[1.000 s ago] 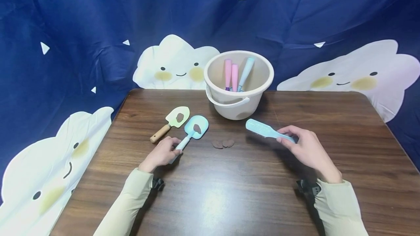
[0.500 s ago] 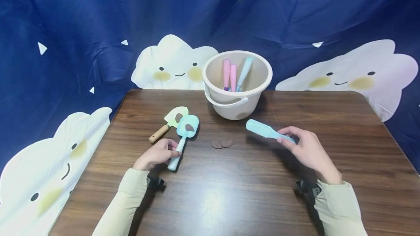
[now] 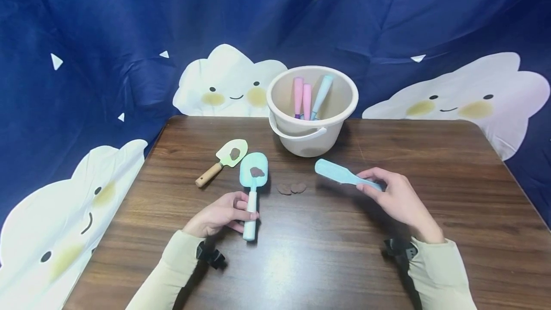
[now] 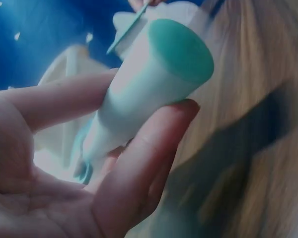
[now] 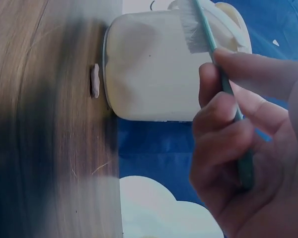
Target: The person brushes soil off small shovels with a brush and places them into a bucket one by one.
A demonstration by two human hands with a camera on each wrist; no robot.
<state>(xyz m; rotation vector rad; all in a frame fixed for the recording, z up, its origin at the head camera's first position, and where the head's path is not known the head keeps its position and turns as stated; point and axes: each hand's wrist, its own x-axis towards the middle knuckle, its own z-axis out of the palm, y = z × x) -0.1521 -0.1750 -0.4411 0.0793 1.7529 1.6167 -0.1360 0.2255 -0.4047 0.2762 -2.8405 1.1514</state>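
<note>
My left hand (image 3: pixel 224 215) pinches the pale handle of a light blue toy shovel (image 3: pixel 253 161), whose blade points away from me with a brown lump (image 3: pixel 257 172) on it. In the left wrist view, thumb and fingers hold the handle (image 4: pixel 134 84) near its green end. My right hand (image 3: pixel 398 200) grips the thin handle of a light blue brush (image 3: pixel 333 171), held above the table. Its white bristles (image 5: pixel 192 29) show in the right wrist view. Between the two tools, flat brown pieces (image 3: pixel 292 189) lie on the table.
A beige bucket (image 3: pixel 312 145) stands at the back, with two pink handles (image 3: pixel 298 97) and a blue one (image 3: pixel 322 94) inside. A green trowel (image 3: pixel 224 152) with a wooden handle and a brown lump lies left of the shovel. Behind the table (image 3: pixel 327 262) hangs a blue curtain (image 3: pixel 275 8).
The left hand has turned the shovel so that its handle points toward me, and moved right and nearer; the brown lump stays on the blade. The brush has shifted slightly left.
</note>
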